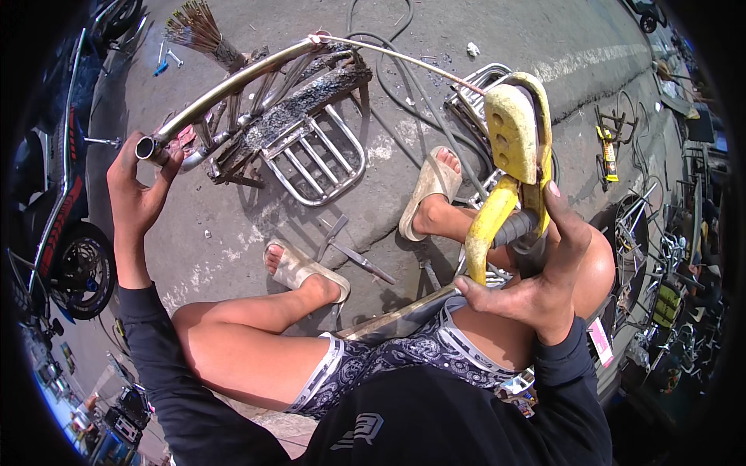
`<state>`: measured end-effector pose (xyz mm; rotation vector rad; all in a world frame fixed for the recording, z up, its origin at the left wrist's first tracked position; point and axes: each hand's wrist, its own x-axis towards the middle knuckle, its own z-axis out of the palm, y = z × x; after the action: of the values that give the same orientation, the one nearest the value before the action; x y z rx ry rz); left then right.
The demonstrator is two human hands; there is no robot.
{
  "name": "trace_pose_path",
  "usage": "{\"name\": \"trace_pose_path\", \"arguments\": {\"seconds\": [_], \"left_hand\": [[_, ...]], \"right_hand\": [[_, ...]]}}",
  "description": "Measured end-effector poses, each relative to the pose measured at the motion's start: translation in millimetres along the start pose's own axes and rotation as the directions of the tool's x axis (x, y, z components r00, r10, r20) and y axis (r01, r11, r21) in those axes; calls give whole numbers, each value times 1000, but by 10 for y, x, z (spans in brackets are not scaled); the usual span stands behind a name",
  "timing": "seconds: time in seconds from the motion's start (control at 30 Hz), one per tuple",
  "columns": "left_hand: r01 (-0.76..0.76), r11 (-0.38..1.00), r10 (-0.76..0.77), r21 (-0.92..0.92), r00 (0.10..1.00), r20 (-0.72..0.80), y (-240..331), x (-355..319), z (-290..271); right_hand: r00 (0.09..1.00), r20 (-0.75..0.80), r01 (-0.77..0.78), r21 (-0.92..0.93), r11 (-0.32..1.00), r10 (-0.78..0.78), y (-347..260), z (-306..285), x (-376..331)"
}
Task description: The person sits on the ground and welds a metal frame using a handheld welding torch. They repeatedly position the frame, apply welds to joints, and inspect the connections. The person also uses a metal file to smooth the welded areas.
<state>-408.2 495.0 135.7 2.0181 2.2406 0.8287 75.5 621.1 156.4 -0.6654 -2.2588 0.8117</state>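
Observation:
My left hand (140,194) is closed on the open near end of a metal tube (233,87), thumb and fingers pinching it. The tube slants away over a rough, blackened metal block (311,101). In my right hand (544,291) is a yellow welding electrode holder (509,140), its handle gripped between thumb and fingers. A long thin welding rod (404,57) runs from its jaws leftward to the tube's far end. The rod's tip is at that end; whether they touch I cannot tell. A chrome rack (322,159) lies beside the block.
A hammer (350,252) lies on the ground between my feet. Grey cables (420,116) curl beyond it. A bundle of thin rods (194,33) and a blue-handled tool (162,66) lie far left. A motorcycle wheel (78,270) stands at left; metal parts (645,225) are piled at right.

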Motion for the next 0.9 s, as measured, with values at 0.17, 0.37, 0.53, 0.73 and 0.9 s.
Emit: {"name": "trace_pose_path", "arguments": {"seconds": [0.17,0.37,0.53,0.73,0.9], "left_hand": [[1,1000,-1,-13,1000,11,-3,-2,-4],[1,1000,-1,-3,1000,12,1,2,-4],[-7,1000,7,2,1000,1,-3,-2,-1],[0,1000,0,7,1000,6,-17,-3,-7],[9,1000,-9,3,1000,4,-16,-3,-5]], "right_hand": [[1000,5,-14,14,1000,14,-13,18,17],[1000,0,12,-28,1000,-12,-33,8,43],[1000,0,4,-51,999,-4,-50,11,57],[1000,2,9,-64,998,-9,-57,5,68],[1000,3,-16,-70,997,16,-57,5,64]]}}
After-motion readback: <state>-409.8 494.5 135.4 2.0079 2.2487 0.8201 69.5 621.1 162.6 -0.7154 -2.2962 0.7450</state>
